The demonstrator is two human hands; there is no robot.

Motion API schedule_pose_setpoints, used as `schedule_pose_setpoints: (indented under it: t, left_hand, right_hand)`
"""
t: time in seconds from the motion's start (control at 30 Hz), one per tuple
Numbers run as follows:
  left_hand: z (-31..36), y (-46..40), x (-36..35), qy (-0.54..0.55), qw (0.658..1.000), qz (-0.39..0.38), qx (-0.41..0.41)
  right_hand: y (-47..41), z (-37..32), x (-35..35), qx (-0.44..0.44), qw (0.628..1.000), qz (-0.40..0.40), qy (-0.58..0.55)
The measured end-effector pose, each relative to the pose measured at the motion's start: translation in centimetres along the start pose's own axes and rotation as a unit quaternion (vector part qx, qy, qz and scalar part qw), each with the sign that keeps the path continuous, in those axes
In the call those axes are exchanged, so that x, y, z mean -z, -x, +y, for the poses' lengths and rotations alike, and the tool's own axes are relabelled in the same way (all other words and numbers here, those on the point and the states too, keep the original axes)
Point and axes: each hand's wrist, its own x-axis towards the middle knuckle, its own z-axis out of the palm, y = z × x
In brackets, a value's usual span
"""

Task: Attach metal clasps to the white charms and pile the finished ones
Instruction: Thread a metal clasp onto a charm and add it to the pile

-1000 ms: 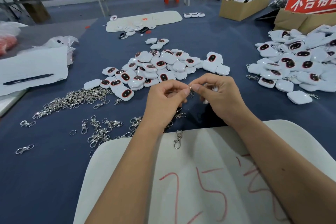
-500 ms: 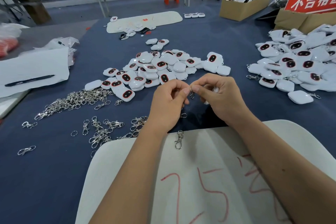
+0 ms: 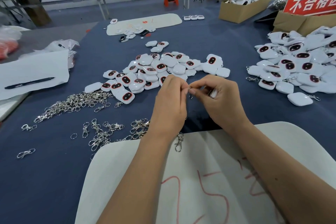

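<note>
Metal glints between my two hands, which meet over the blue desk (image 3: 45, 178) just beyond a white sheet (image 3: 209, 169) marked in red. My left hand (image 3: 170, 104) has its fingers curled, tips pinching a small ring (image 3: 189, 88); a clasp (image 3: 179, 142) hangs below that wrist, and I judge it belongs to the ring, though my hand hides the link. My right hand (image 3: 221, 100) curls its fingers round a white charm (image 3: 214, 92), mostly hidden in the palm, with thumb and forefinger pinched at the ring.

I judge the step to be threading the ring onto the charm's loop. Next calls for working the ring fully through, then setting the piece on the finished pile (image 3: 300, 65), far right, where charms show clasps at their edges.

Counts: two hands, one charm and one ring in hand. The bare charms (image 3: 156, 71) lie centre, just beyond my hands, several dozen and too overlapped to count exactly. The finished pile is likewise dozens. Loose clasps (image 3: 72, 103) lie left, a dense heap far left and scattered ones nearer, too tangled to count. One pen (image 3: 30, 82) rests on paper, far left.
</note>
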Motion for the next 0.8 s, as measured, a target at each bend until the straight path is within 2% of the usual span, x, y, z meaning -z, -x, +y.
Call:
schedule_pose_setpoints:
  t: [0.17,0.3,0.47,0.63,0.8]
  left_hand:
    - [0.2,0.02,0.06,0.005,1.0,0.019,-0.02]
    - [0.24,-0.1,0.05,0.006,1.0,0.014,-0.026]
    - [0.03,-0.08,0.33,-0.011,1.0,-0.007,-0.021]
    - [-0.48,-0.04,0.58,-0.035,0.999,-0.02,-0.015]
    - [-0.42,0.07,0.32,-0.045,0.999,-0.018,0.014]
  right_hand:
    - [-0.26,0.22,0.26,-0.049,0.996,-0.038,-0.063]
    - [-0.25,0.45,0.48,-0.059,0.994,-0.031,-0.089]
    - [-0.09,0.15,0.11,0.008,1.0,0.003,0.008]
    - [-0.06,-0.05,0.04,0.096,0.986,0.008,0.137]
    - [0.01,-0.3,0.05,0.135,0.974,0.021,0.178]
